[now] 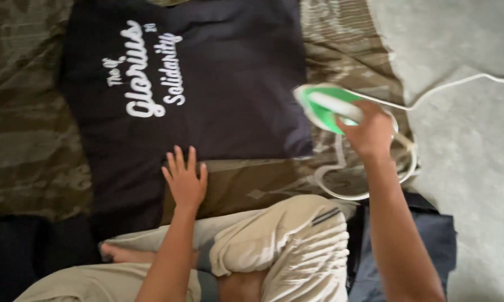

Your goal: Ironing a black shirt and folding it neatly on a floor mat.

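Observation:
A dark navy T-shirt [224, 72] with white lettering lies flat on a brown patterned cloth [28, 112]. My left hand [184, 179] rests flat, fingers spread, on the shirt's near edge. My right hand [369, 131] grips the handle of a green and white iron [324, 106], held just off the shirt's right edge above the cloth. The iron's white cord [459, 81] runs off to the right and loops below my hand.
Grey carpet [476, 168] lies to the right of the cloth. My crossed legs in beige trousers [285, 246] fill the lower middle. A dark blue garment [431, 240] lies by my right knee, and dark fabric [17, 257] at lower left.

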